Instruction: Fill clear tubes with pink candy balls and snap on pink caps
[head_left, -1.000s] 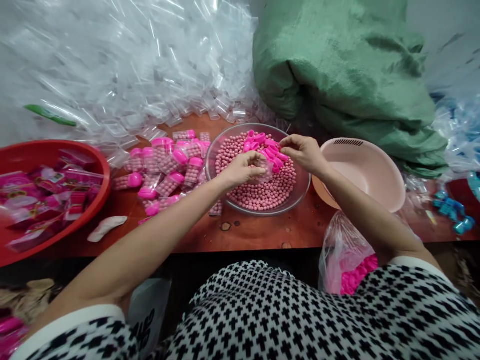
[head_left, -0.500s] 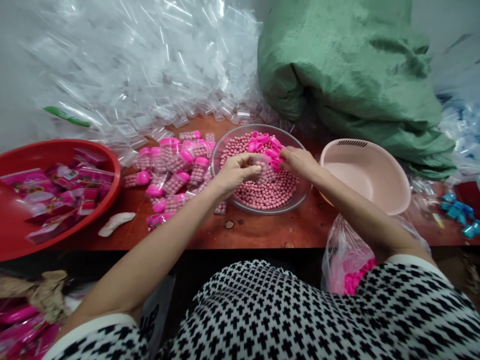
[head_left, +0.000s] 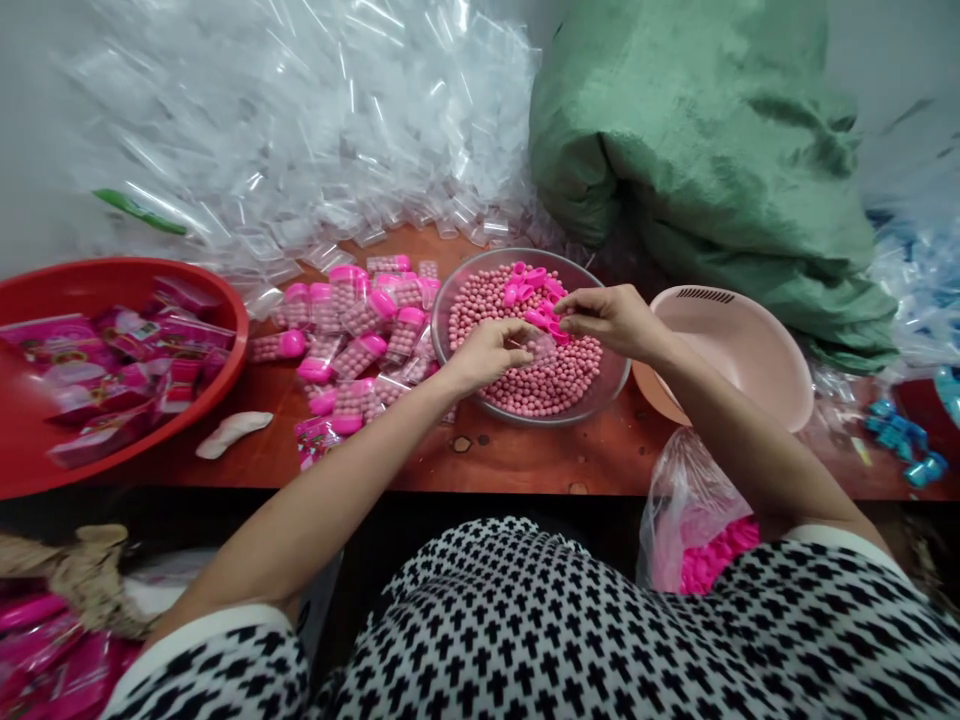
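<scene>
A clear plastic container [head_left: 540,347] is pinched between the thumb and fingers of my left hand [head_left: 491,352], over a metal bowl [head_left: 540,420] of round pink beads [head_left: 517,388]. Whether beads are inside it now is too blurred to tell. My right hand [head_left: 611,315] is at the bowl's right side, thumb and fingertips closed together, right beside bright pink plastic pieces [head_left: 529,284] lying on the beads. What those fingertips hold is not clear. Left of the bowl lie several bead-filled clear containers with pink caps [head_left: 358,355].
A red basin [head_left: 238,340] with pink packets stands at left, and a white strip [head_left: 234,434] lies near it. Clear containers [head_left: 315,120] are heaped behind. A green sack [head_left: 712,170], a pale pink basin [head_left: 772,370] and a bag of pink pieces [head_left: 694,520] are at right.
My right hand has lifted slightly and turned, its fingertips still by the pink pieces. My left hand and the container have shifted a little lower and to the right. The view has moved slightly.
</scene>
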